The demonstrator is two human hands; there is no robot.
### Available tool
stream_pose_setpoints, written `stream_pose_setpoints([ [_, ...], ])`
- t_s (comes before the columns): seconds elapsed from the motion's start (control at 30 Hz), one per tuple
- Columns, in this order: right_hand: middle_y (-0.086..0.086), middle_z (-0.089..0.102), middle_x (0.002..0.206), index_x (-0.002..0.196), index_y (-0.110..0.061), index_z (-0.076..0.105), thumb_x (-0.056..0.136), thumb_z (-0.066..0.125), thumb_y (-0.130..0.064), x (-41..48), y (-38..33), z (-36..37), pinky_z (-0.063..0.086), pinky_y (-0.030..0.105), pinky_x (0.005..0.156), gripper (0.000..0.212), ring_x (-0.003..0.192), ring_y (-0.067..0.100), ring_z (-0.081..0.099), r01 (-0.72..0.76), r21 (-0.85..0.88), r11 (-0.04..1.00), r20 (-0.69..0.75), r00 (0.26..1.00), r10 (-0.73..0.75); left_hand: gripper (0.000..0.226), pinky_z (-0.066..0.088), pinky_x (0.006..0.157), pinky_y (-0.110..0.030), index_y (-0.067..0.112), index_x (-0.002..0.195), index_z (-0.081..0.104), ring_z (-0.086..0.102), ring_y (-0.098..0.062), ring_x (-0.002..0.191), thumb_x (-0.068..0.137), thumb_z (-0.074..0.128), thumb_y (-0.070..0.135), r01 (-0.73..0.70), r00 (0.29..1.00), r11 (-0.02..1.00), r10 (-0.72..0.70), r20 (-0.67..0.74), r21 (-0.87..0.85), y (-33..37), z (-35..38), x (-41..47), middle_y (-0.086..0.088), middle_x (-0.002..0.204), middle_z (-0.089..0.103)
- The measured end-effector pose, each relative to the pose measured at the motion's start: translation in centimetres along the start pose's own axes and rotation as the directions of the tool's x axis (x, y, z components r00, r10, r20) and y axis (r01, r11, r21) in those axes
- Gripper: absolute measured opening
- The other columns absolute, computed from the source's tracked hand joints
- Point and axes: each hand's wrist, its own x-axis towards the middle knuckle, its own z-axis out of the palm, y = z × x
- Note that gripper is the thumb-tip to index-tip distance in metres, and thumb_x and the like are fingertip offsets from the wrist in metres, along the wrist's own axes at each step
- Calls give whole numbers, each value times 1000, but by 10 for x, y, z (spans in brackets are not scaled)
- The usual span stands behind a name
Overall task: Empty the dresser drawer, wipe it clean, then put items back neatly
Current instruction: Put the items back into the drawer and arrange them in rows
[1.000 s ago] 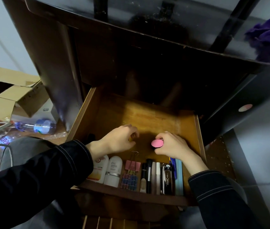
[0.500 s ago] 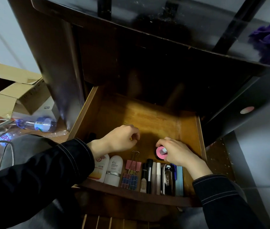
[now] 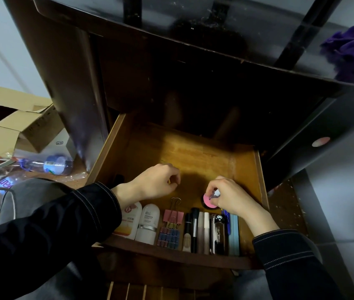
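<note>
The right hand [image 3: 234, 201] is pinching the small pink pot [image 3: 209, 202] in a narrow fingertip grip, near the front right corner of the drawer [image 3: 193, 152], just behind the row of brushes [image 3: 194, 228]. I think it is best to be lowering it flat, close against that row. The left hand [image 3: 156, 186] is curling mid-drawer; whether its grip is holding something I cannot tell.

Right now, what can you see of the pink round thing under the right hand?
The pink round thing is small and disc-shaped, a pot or lid, with a flat bright pink top and a dark band below it, wall or shadow. It lies face up in the drawer near the right wall, just behind the row of pens. The right hand pinches its upper right edge, hiding that part.
</note>
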Motion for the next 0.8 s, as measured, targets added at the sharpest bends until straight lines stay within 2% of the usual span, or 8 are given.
stream_pose_setpoints([
  [0.1,-16,52,110,107,-31,70,90,73,-15,2,-1,0,44,18,79,23,98,7,57,25,12,1000,27,999,-25,11,53,78,-31,16,97,69,57,-8,85,92,60,14,-5,1000,1000,5,1,2,0,0,0,6,96,61],
  [0.17,-16,53,111,112,-29,70,91,71,-13,3,-3,0,46,21,85,26,102,7,56,29,12,1000,58,998,-30,11,53,78,-32,16,97,70,58,-9,86,92,60,15,-5,1000,1000,4,-2,-2,1,0,0,5,96,63],
  [0.4,-15,54,109,98,-28,71,90,71,-7,2,-1,1,51,21,81,23,98,7,58,4,-4,1000,58,998,-4,11,54,78,-34,14,96,70,61,-12,88,92,60,14,10,1000,1000,-10,4,-8,1,-1,-1,3,96,67],
  [0.5,-16,54,107,94,-28,71,89,71,-7,2,-1,1,47,19,78,21,98,6,57,7,7,1000,55,998,-8,12,54,78,-34,14,97,71,62,-13,88,92,60,14,10,1000,1000,-10,-1,-9,3,-2,-1,3,97,67],
  [0.57,-19,53,105,87,-32,68,89,72,-9,2,-2,1,44,19,77,23,98,6,56,-10,62,998,37,999,8,12,54,78,-34,14,97,71,62,-14,89,93,60,14,19,1000,1000,-19,-12,-7,3,-4,-1,2,98,67],
  [0.63,-19,55,105,86,-35,65,89,73,-11,2,-4,-3,48,23,80,25,99,7,58,-35,167,985,-21,999,39,12,54,78,-36,13,96,70,63,-16,90,93,60,14,28,999,1000,-29,-42,-8,4,-9,-2,1,98,67],
  [0.73,-12,64,105,98,-32,64,88,75,-11,1,-11,-10,61,30,72,26,78,10,71,-54,385,921,-150,981,120,11,54,80,-38,13,95,71,63,-16,89,92,60,12,43,987,999,-47,-154,-33,5,-27,-7,0,99,65],
  [0.8,-4,67,104,103,-24,66,87,76,-6,1,-15,-13,63,30,69,26,76,12,72,-61,485,873,-209,961,183,12,54,81,-35,16,96,71,63,-13,90,91,61,12,62,966,994,-81,-244,-84,4,-44,-15,2,99,66],
])
